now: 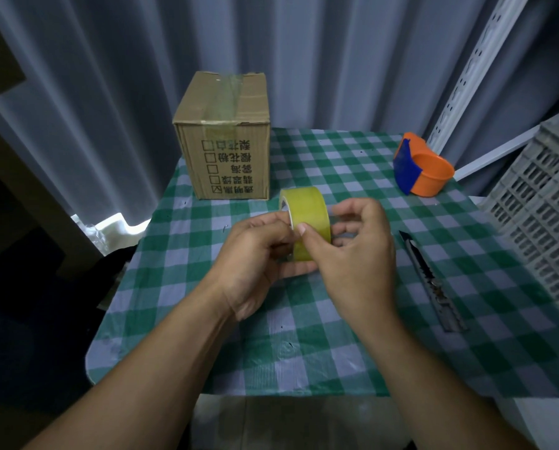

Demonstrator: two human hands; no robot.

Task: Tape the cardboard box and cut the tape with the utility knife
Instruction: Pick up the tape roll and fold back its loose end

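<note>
A brown cardboard box (228,138) stands at the far left of the table, with a strip of clear tape along its top seam. Both hands hold a yellowish tape roll (305,211) upright above the table's middle. My left hand (255,261) grips the roll from the left and below. My right hand (353,251) holds it from the right, thumb pressed on the roll's outer face. A grey utility knife (429,277) lies on the cloth just right of my right hand, blade end pointing away from me.
A green-and-white checked cloth (304,352) covers the small table. An orange and blue tape dispenser (421,165) sits at the back right. A grey plastic crate (541,216) stands at the right edge. Grey curtains hang behind.
</note>
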